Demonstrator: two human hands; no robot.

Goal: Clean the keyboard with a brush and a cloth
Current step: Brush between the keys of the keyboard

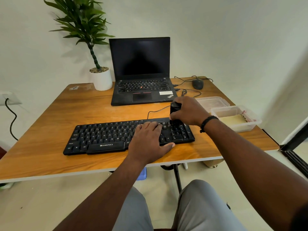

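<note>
A black keyboard (103, 137) lies across the front of the wooden table (50, 127). My left hand (148, 140) rests flat on its right-middle keys, fingers straight, thumb at the front edge. My right hand (188, 110) grips a black brush (174, 109) held upright, its lower end down on the keys near the keyboard's upper right. A pale yellow cloth (233, 120) lies inside a clear plastic box (250, 125) at the table's right edge.
An open black laptop (141, 70) stands behind the keyboard, with a mouse (198, 84) and cables to its right. A potted plant (100, 77) is at the back left. The box's clear lid (210, 101) lies behind the box.
</note>
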